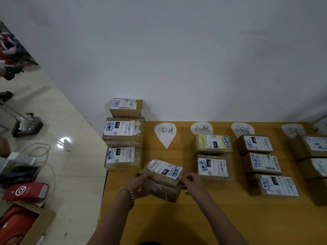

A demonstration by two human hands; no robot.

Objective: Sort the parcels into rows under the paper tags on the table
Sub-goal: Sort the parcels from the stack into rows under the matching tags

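1. Wall [177,50]: plain white, behind the table.
2. Table [177,218]: yellow wood, set against the wall; the tiled floor [74,174] lies to its left, with cables [44,156] and a red box [26,191] on it.
3. Sorted parcels, all brown with white labels facing up: the left column [123,138] of three runs along the table's left edge; the second row [213,169] has two parcels under the second tag [201,128]; the third row [261,163] has three under the third tag [242,129]; the fourth row [309,146] lies under the fourth tag [292,130] and is cut off by the frame edge.
4. Held parcel [163,181]: brown, taped, label up, turned askew; it is in line below the first tag [165,132], between the left column and the second row; I cannot tell whether it touches the table.
5. Left hand [141,183]: grips the held parcel's left end; fingers curled round it, thumb on the top edge.
6. Right hand [193,183]: at the parcel's right end; fingertips bunched, pinching the upper right corner beside the label.
7. Tags: white paper, handwritten, spaced along the table's back edge; the first tapers to a point.
8. Bracelet [127,193]: pale beads, on the left wrist.
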